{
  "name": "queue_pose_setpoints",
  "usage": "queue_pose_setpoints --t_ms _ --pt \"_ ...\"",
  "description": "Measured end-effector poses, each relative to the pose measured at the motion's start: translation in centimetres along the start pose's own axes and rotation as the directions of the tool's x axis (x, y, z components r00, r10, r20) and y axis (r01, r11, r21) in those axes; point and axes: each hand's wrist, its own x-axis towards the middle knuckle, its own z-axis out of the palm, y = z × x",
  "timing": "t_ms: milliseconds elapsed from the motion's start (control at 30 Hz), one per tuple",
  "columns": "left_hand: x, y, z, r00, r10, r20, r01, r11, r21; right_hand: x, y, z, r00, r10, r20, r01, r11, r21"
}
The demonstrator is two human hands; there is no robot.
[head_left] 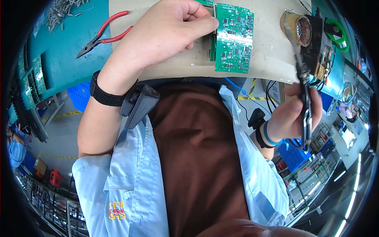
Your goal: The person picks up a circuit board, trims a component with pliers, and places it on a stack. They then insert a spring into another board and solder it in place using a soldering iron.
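A green circuit board panel [235, 47] with rows of small parts lies over the edges of other boards at the top middle of the bench. At its left edge my left hand [185, 27] is closed in a pinch, thumb tip against the board. What sits between those fingertips is hidden. My right hand [294, 112] is wrapped round a black soldering iron [304, 102], held up right of the board with its front end pointing away from me. The iron's far end is smeared by motion. It is apart from the board, near a round brown-stained pot [303, 31].
Red-handled pliers [103, 36] rest left of my left forearm. A heap of small metal parts [63, 14] lies at the far left. A green tape roll [336, 34] stands at the right. More boards [38, 75] stand along the left edge. A blue coiled cord [237, 86] hangs below the bench.
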Motion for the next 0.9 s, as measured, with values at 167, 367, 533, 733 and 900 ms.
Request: queue_pose_setpoints --t_ms 167,367,533,733,900 --pt "0.1 0.2 0.1 1.0 0.024 -0.003 -0.024 0.999 0.036 -0.1 4.9 1.2 0.941 0.12 -0.315 -0.107 0.993 0.058" --pt "0.1 -1.1 -0.2 0.991 0.132 -0.034 -0.129 0.987 0.095 -0.6 5.7 2.3 0.909 0.294 -0.295 -0.258 0.954 0.155" --pt "-0.1 -1.5 -1.0 0.988 0.127 -0.087 -0.122 0.99 0.067 0.7 5.8 3.4 0.935 0.225 -0.275 -0.156 0.955 0.252" --pt "-2.7 -1.2 -1.0 0.991 0.122 -0.059 -0.125 0.991 -0.049 2.5 6.2 4.6 0.94 0.19 -0.285 -0.082 0.932 0.352" --pt "-6.5 -1.3 -4.7 0.894 0.369 -0.255 -0.296 0.912 0.283 2.3 6.9 4.5 0.914 0.284 -0.289 -0.153 0.903 0.402"
